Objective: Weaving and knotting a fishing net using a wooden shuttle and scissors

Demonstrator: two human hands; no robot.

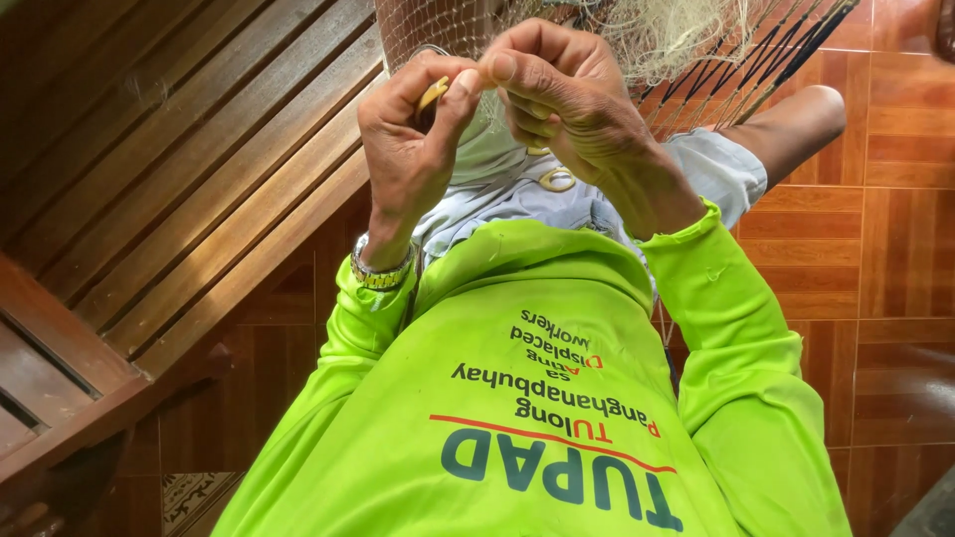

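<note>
Mid-knot on the fishing net (676,35): left hand (413,139) pinching a yellow netting needle (433,92), right hand (567,99) pinching mesh, probably wants pulling snug.

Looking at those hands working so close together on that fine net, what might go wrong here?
The left hand pinches a small yellow tool right against the right hand, so a slip might jab a finger. The thin mesh of the net could snag on the gold wristwatch or tangle round the fingers. The net is bunched above the hands, so a strand might be missed.
</note>
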